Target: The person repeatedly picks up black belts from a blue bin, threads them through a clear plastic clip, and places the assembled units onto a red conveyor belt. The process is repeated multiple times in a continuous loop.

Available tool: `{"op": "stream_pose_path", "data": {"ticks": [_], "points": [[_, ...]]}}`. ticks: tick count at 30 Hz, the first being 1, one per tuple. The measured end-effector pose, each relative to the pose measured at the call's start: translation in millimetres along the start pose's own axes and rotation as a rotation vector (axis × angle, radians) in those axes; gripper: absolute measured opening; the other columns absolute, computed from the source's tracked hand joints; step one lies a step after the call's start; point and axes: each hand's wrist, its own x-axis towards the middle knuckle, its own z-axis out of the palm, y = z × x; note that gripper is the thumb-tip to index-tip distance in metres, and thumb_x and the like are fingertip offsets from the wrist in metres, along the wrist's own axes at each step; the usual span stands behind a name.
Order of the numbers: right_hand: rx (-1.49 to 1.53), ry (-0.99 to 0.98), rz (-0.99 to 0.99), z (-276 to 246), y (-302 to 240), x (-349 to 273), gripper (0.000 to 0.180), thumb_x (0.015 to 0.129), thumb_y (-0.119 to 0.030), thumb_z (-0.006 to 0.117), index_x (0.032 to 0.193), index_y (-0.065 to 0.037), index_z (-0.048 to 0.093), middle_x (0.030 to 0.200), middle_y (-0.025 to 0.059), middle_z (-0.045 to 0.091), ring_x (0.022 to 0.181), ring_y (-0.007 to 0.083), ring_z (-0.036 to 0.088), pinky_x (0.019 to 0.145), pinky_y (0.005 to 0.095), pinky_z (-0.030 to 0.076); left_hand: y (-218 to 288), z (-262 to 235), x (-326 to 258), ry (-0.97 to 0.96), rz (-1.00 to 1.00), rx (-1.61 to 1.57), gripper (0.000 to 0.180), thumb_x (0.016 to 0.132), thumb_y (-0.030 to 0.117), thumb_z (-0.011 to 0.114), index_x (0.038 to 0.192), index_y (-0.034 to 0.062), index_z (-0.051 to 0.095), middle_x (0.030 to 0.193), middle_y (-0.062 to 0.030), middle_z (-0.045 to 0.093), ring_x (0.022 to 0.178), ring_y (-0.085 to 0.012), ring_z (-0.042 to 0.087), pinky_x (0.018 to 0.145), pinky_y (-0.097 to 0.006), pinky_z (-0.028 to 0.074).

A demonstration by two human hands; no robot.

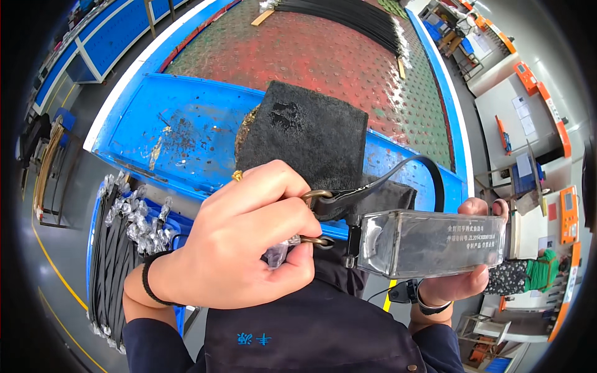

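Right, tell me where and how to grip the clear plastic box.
The clear plastic box is probably best taken by its right end, coming from the right, fingers at the upper edge and thumb at the lower, as the right hand does: it is long and flat-sided there, while a black fitting occupies its left end.

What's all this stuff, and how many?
Box: one, clear, right of centre
Strap: one, black, behind box
Metal fittings: two, brassy, centre
Workbench: one, blue, ahead
Pads: apparently two, black, on workbench
Studded mat: one, red-green, on workbench
Strip bundle: one, black, on mat
Wrapped strips: many, black, left
Co-workers: at least two, one green-clad, right
Wristbands: two, dark, both wrists
Garment: one, dark, below
Left hand: one, bare, gripping fittings
Right hand: one, bare, holding box
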Motion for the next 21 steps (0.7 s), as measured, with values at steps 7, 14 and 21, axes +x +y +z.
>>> {"op": "stream_pose_path", "data": {"ticks": [7, 14, 21], "points": [[0.006, 0.005, 0.015, -2.5, 3.1, -0.4, 0.092, 0.053, -0.059, 0.07, 0.122, -0.01, 0.035, 0.093, 0.0118, 0.052, 0.086, 0.0185, 0.05, 0.075, 0.0312, 0.043, 4.7, 4.6, 4.5, 0.002, -0.022, 0.042, 0.019, 0.05, -0.005, 0.059, 0.068, 0.0026, 0.06, 0.076, -0.0086, 0.049, 0.065, -0.0179, 0.048, 0.055, -0.026, 0.037], [-0.023, -0.032, 0.013, -2.3, 2.7, 2.4, 0.091, 0.053, -0.059, 0.069, 0.121, -0.008, 0.036, 0.091, 0.0119, 0.053, 0.084, 0.0183, 0.051, 0.074, 0.0301, 0.043, 7.5, 4.4, 7.0, -0.009, 0.015, 0.081, 0.019, 0.049, -0.004, 0.059, 0.068, 0.0029, 0.06, 0.076, -0.0083, 0.048, 0.065, -0.0176, 0.047, 0.055, -0.026, 0.036], [-0.058, -0.014, -0.027, -7.9, 6.6, 1.7, 0.091, 0.054, -0.061, 0.068, 0.119, -0.006, 0.036, 0.091, 0.0125, 0.053, 0.082, 0.0186, 0.051, 0.074, 0.0303, 0.042, 5.8, 5.6, 5.5, -0.011, 0.024, 0.074, 0.02, 0.049, -0.004, 0.06, 0.068, 0.0027, 0.06, 0.076, -0.0086, 0.048, 0.063, -0.0172, 0.047, 0.055, -0.026, 0.035]]}}
